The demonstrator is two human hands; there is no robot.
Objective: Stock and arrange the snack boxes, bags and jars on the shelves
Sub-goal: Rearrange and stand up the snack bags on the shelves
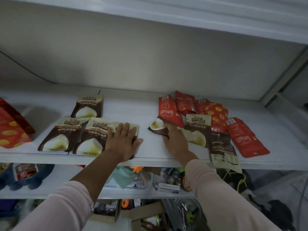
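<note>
Left hand (122, 139) lay flat on the front brown bag (98, 130), fingers spread and pressing it to the white shelf (146, 112). A second bag (56, 135) sat at its nine o'clock and a third bag (87, 107) at eleven. At three o'clock, the right hand (175, 140) gripped a tilted brown bag (155, 125), fingers curled on its edge. Red bags (168, 110) were heaped over it toward one o'clock. A red box (10, 129) stood far out at nine.
</note>
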